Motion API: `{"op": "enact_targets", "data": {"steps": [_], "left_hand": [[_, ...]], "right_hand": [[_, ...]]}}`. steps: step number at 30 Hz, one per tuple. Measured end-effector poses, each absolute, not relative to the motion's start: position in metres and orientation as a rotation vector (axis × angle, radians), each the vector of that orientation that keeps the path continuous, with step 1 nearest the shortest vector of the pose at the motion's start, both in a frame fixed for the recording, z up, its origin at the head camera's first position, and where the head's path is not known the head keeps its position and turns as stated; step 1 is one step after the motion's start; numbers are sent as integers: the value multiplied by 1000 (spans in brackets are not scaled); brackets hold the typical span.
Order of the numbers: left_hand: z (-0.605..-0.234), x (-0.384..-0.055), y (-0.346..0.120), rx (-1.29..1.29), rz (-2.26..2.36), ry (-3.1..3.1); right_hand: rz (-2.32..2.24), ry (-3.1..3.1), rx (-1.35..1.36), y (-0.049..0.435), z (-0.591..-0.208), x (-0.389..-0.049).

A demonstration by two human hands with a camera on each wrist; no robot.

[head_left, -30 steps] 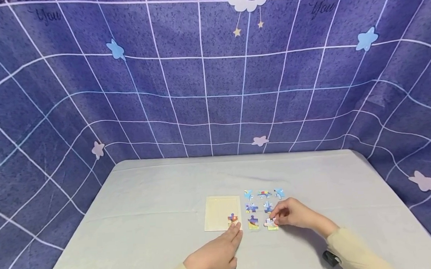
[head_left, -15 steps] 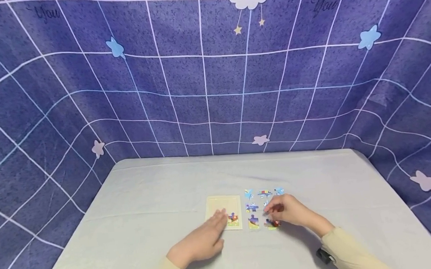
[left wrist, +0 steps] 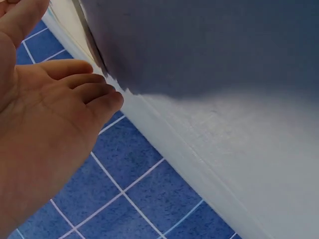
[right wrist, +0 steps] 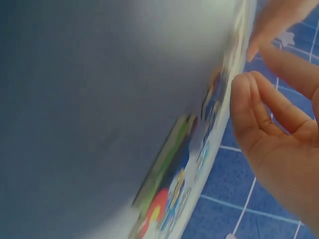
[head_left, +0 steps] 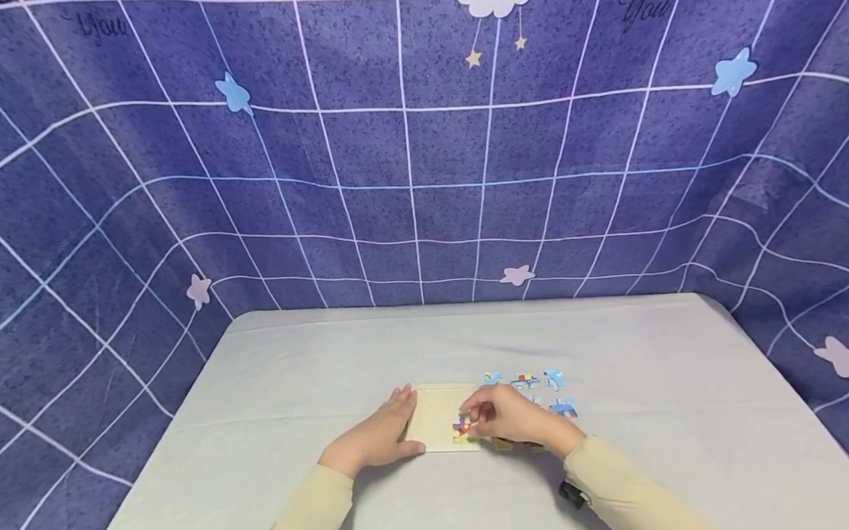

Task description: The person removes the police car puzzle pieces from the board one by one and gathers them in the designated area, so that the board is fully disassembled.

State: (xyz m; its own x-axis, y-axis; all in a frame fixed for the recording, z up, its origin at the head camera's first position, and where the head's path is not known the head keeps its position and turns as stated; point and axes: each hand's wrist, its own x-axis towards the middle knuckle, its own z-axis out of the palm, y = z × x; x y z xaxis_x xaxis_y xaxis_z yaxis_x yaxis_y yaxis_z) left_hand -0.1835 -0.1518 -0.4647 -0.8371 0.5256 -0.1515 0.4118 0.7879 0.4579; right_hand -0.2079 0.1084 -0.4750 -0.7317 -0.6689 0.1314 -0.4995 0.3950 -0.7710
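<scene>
My left hand [head_left: 379,434] lies along the left edge of a shallow pale wooden puzzle tray [head_left: 431,420], its fingers extended and thumb at the near corner. In the left wrist view, the left fingertips [left wrist: 109,102] are close to the tray's edge [left wrist: 89,37]. A colourful jigsaw piece [head_left: 461,432] sits in the tray's near right corner. Beside it, over the right rim, is my right hand [head_left: 505,414] with bent fingers. The right wrist view shows the right hand [right wrist: 279,124] with fingertips close together; whether they grip a piece is hidden.
Several loose jigsaw pieces lie right of the tray, among them a blue one [head_left: 563,408] and a far-row piece [head_left: 553,379]. My right forearm covers some. A grey cloth-covered table [head_left: 313,363] meets a blue-purple patterned curtain [head_left: 362,220] behind it.
My left hand has moved off the corner piece, leftward across the tray to its left edge. My right hand has travelled left from the loose pieces to the tray's right side.
</scene>
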Motion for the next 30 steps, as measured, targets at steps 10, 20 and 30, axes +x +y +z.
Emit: {"op": "enact_targets", "data": {"steps": [10, 20, 30], "left_hand": [[-469, -188, -152, 704, 547, 2697], [-469, -186, -150, 708, 574, 2699], [-468, -185, -151, 723, 588, 2689]], "right_hand": [[-1143, 2509, -966, 96, -477, -208], [-1213, 2514, -955, 95, -478, -206], [-1328, 2450, -947, 98, -477, -206]]}}
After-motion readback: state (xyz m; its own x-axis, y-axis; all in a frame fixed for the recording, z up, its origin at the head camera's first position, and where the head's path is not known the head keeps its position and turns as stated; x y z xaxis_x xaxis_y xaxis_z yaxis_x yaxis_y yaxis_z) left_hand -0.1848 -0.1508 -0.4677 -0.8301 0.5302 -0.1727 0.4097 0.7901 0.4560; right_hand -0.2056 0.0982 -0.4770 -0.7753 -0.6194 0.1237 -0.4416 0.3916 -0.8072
